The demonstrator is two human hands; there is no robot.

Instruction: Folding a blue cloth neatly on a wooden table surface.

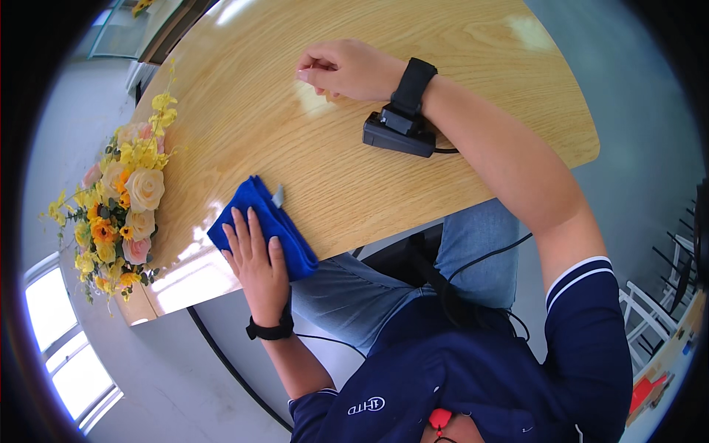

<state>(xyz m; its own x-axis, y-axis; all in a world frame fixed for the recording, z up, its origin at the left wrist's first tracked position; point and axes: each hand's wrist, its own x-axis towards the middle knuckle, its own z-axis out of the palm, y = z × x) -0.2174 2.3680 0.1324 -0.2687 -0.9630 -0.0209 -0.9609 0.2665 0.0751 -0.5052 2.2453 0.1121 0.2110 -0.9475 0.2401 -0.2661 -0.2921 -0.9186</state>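
Note:
My left hand [258, 258] lies flat on a folded blue cloth [255, 196], fingers stretched out over it, near the table's front edge. A small pale tag [278, 196] sticks out from the cloth's right side. Farther off and to the right, my right hand [343, 69] rests over the tabletop with its fingers loosely curled in. Nothing shows between those fingers. Both hands are on or above the light wood-grain table [443, 44].
A bunch of yellow, cream and orange artificial-looking flowers [122, 199] stands at the table's left end. My right wrist carries a black strapped box [399, 133] with a cable; a black band [270, 329] circles the left wrist. White chairs [646, 314] stand far right.

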